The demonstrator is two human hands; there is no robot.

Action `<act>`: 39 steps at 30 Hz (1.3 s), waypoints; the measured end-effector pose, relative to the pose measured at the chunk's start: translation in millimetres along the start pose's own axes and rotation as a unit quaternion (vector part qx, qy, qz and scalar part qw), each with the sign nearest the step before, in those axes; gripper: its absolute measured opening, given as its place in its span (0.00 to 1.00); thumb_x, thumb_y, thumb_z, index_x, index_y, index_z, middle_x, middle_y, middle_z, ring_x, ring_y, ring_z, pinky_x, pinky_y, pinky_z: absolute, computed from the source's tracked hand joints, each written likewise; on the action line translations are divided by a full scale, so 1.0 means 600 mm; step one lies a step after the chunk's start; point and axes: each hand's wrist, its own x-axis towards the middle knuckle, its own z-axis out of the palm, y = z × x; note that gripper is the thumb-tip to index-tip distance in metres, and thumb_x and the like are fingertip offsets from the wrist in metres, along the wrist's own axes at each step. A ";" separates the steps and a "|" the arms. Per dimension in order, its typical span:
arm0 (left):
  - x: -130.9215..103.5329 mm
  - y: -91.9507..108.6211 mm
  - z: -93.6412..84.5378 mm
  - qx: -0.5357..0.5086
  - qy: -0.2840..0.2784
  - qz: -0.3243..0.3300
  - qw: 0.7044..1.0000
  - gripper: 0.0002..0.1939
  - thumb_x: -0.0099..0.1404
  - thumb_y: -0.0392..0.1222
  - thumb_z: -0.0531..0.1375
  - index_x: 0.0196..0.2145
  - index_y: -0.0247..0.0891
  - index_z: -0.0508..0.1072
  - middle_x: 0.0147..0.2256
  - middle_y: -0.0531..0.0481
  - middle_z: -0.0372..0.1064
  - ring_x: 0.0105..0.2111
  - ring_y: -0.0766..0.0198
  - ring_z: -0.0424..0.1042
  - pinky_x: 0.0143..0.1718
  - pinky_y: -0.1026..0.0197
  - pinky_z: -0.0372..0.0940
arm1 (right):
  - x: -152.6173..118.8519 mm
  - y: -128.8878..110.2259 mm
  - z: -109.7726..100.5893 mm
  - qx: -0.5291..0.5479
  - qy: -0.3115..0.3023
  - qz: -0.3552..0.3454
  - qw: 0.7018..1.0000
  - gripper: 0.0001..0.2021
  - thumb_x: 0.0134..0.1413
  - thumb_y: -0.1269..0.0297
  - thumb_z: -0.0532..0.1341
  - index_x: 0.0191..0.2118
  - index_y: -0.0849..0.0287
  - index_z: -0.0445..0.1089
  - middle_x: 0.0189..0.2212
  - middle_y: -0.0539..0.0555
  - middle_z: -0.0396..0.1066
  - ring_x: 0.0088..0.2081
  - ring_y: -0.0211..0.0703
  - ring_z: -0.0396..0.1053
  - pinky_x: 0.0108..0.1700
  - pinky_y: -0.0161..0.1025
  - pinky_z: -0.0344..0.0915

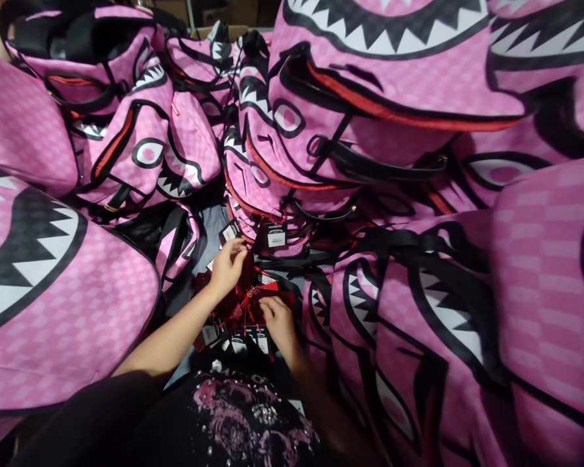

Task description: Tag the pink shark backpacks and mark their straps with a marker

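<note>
Step in hand, likely: sorting bundle of red-stringed hang tags (243, 305). Left hand (228, 266) pinches string at top; right hand (277, 321) fingers closed on tags beside it. Next probably needs one tag separated, pink shark-mouth backpack (292, 162) just above.

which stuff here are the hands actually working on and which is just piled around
In hand:
- left hand and right hand, both at the bundle of hang tags on red strings

Lying about:
- pink shark-mouth bags heaped all around
- tagged bag just above the hands
- black straps

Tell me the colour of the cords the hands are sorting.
Red cords, tied to dark hang tags; seen in the head view.
</note>
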 end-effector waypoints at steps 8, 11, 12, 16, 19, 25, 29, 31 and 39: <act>-0.136 -0.066 0.024 0.175 -0.220 -0.035 0.959 0.33 0.62 0.43 0.63 0.62 0.40 0.58 0.54 0.42 0.68 0.55 0.53 0.66 0.57 0.49 0.59 | -0.002 -0.022 0.043 -0.146 -0.065 0.045 0.986 0.14 0.58 0.74 0.53 0.44 0.57 0.74 0.43 0.56 0.71 0.44 0.45 0.69 0.49 0.40 0.61; -0.137 -0.072 0.037 0.195 -0.205 -0.043 0.958 0.29 0.62 0.36 0.60 0.61 0.40 0.61 0.46 0.44 0.72 0.49 0.54 0.69 0.55 0.49 0.59 | 0.003 -0.033 0.039 -0.199 -0.088 0.055 0.974 0.12 0.61 0.72 0.53 0.42 0.58 0.74 0.43 0.57 0.71 0.44 0.44 0.69 0.47 0.39 0.60; -0.137 -0.073 0.040 0.197 -0.200 -0.044 0.959 0.28 0.62 0.36 0.60 0.60 0.41 0.62 0.43 0.45 0.72 0.48 0.54 0.69 0.55 0.50 0.60 | 0.002 -0.037 0.034 -0.217 -0.097 0.055 0.970 0.12 0.62 0.72 0.53 0.42 0.59 0.74 0.42 0.57 0.71 0.44 0.44 0.69 0.47 0.39 0.59; -0.139 -0.076 0.047 0.194 -0.168 -0.066 0.964 0.25 0.64 0.38 0.58 0.58 0.40 0.62 0.39 0.47 0.72 0.43 0.58 0.70 0.52 0.53 0.61 | -0.009 -0.048 0.006 -0.278 -0.153 0.055 0.947 0.08 0.60 0.71 0.57 0.38 0.59 0.75 0.39 0.57 0.74 0.44 0.46 0.70 0.47 0.41 0.56; -0.148 -0.070 0.055 0.192 -0.161 -0.076 0.965 0.24 0.63 0.38 0.60 0.57 0.40 0.62 0.37 0.49 0.72 0.42 0.60 0.70 0.52 0.54 0.61 | -0.016 -0.053 -0.016 -0.305 -0.195 0.063 0.930 0.07 0.56 0.73 0.59 0.35 0.59 0.75 0.37 0.57 0.75 0.41 0.46 0.72 0.45 0.42 0.56; -0.150 -0.053 0.057 0.212 -0.131 -0.102 0.963 0.20 0.67 0.38 0.55 0.56 0.38 0.63 0.43 0.42 0.72 0.46 0.55 0.70 0.51 0.51 0.62 | -0.046 -0.034 -0.036 -0.343 -0.210 0.098 0.910 0.07 0.50 0.77 0.61 0.29 0.61 0.75 0.30 0.58 0.75 0.37 0.48 0.73 0.41 0.41 0.57; -0.121 -0.053 0.040 0.211 -0.137 -0.099 0.963 0.20 0.67 0.37 0.55 0.57 0.39 0.64 0.46 0.40 0.72 0.48 0.54 0.71 0.52 0.51 0.62 | -0.086 -0.023 -0.043 -0.345 -0.171 0.119 0.915 0.05 0.50 0.74 0.62 0.31 0.60 0.75 0.31 0.57 0.74 0.33 0.46 0.72 0.36 0.38 0.57; -0.115 -0.047 0.037 0.202 -0.164 -0.082 0.962 0.23 0.63 0.36 0.60 0.55 0.42 0.66 0.46 0.44 0.72 0.48 0.55 0.71 0.53 0.53 0.63 | -0.091 -0.028 -0.054 -0.333 -0.125 0.108 0.928 0.08 0.56 0.71 0.57 0.33 0.59 0.75 0.35 0.57 0.74 0.35 0.44 0.71 0.37 0.38 0.57; -0.123 0.060 0.034 0.029 -0.112 0.044 0.992 0.16 0.66 0.41 0.58 0.52 0.39 0.69 0.51 0.45 0.70 0.53 0.59 0.68 0.57 0.56 0.62 | -0.027 -0.095 -0.119 -0.183 0.055 0.009 0.982 0.12 0.63 0.61 0.50 0.33 0.57 0.68 0.29 0.52 0.72 0.31 0.41 0.68 0.35 0.36 0.58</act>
